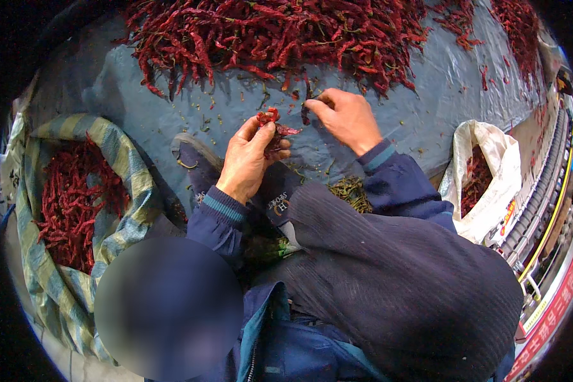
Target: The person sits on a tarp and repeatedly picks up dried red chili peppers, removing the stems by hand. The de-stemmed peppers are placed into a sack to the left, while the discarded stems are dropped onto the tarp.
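Note:
Several dried red chili peppers (268, 116) are bunched in my left hand (248, 160), pinned between thumb and fingers, with some wrinkled pods showing below the thumb. To its right, my right hand (346, 117) has thumb and forefinger brought together at a dark, shrivelled chili pepper (305, 114). Just beyond both hands lies a large heap of dried red chilies (277, 38), many with stems. It rests on a grey-blue plastic sheet (439, 102) scattered with seeds, stems and pod scraps.
At left stands a striped woven sack (138, 176) containing red chilies (71, 205). A white woven sack (504, 157) at right also holds chilies. Green-brown stems (352, 193) are piled near my shoes (277, 196). A vehicle-like metal structure (549, 229) edges the right side.

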Tool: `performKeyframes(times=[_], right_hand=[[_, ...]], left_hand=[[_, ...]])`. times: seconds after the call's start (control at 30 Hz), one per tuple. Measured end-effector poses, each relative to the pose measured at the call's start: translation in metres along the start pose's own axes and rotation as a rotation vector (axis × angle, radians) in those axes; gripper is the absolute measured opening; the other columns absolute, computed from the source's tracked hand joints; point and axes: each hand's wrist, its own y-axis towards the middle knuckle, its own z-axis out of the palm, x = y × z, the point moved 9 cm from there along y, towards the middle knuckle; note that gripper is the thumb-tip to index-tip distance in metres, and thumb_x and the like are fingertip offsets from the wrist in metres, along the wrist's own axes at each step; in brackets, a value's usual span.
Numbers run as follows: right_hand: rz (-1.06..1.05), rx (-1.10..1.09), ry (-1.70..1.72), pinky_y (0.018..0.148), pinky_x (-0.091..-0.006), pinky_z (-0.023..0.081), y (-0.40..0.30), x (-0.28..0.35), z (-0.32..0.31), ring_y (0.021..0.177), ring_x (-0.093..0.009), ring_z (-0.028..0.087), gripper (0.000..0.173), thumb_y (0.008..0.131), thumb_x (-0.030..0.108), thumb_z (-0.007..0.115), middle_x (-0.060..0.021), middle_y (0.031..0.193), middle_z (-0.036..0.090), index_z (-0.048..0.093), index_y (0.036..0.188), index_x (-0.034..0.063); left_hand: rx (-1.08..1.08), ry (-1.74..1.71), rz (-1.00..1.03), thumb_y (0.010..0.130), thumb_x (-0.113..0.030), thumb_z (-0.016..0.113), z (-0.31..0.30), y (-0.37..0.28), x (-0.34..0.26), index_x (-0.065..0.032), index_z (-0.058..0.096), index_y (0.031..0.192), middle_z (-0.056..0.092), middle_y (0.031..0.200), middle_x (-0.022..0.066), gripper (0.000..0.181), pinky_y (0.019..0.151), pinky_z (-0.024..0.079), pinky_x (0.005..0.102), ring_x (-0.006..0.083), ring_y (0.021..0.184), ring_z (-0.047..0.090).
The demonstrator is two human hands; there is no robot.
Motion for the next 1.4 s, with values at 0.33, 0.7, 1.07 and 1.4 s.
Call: performKeyframes(times=[0.33, 0.7, 1.07, 1.4], right_hand=[[0.162, 0.246, 0.519, 0.063, -0.0357, 0.055, -0.014, -0.015, 0.021, 0.077, -0.016, 0.068, 0.029, 0.092, 0.026, 0.070, -0.0088, 0.089, 0.072, 0.069, 0.101, -0.0016], [0.348, 0.225, 0.720, 0.052, -0.0216, 0.045, -0.040, -0.064, -0.009, 0.065, -0.005, 0.059, 0.023, 0.096, 0.026, 0.069, 0.0025, 0.083, 0.068, 0.071, 0.105, 0.0048], [0.169, 0.224, 0.683, 0.065, -0.0241, 0.048, -0.059, -0.023, -0.010, 0.072, -0.005, 0.057, 0.018, 0.094, 0.020, 0.073, 0.0039, 0.080, 0.067, 0.073, 0.095, 0.0023], [0.026, -0.054, 0.608, 0.081, -0.0288, 0.053, -0.056, -0.017, -0.034, 0.090, -0.011, 0.064, 0.029, 0.099, 0.026, 0.066, -0.0050, 0.098, 0.072, 0.069, 0.113, 0.0013]], left_hand=[[0.021, -0.029, -0.023, 0.103, -0.019, 0.058, 0.009, -0.007, -0.004, -0.0058, 0.058, 0.126, 0.067, 0.109, 0.0088, 0.027, 0.075, 0.059, 0.0360, 0.0195, 0.091, 0.068], [0.108, -0.031, -0.060, 0.101, -0.017, 0.059, 0.030, -0.006, -0.006, -0.0070, 0.055, 0.133, 0.065, 0.110, 0.0073, 0.034, 0.077, 0.058, 0.0366, 0.0179, 0.086, 0.065], [0.080, 0.166, -0.146, 0.095, -0.022, 0.071, 0.056, 0.015, 0.016, -0.0081, 0.061, 0.115, 0.061, 0.089, -0.0002, 0.026, 0.065, 0.058, 0.0305, 0.0125, 0.075, 0.062], [0.000, 0.005, -0.088, 0.095, -0.020, 0.071, 0.037, 0.010, 0.013, -0.0066, 0.063, 0.108, 0.065, 0.086, 0.0027, 0.020, 0.063, 0.058, 0.0286, 0.0133, 0.074, 0.064]])
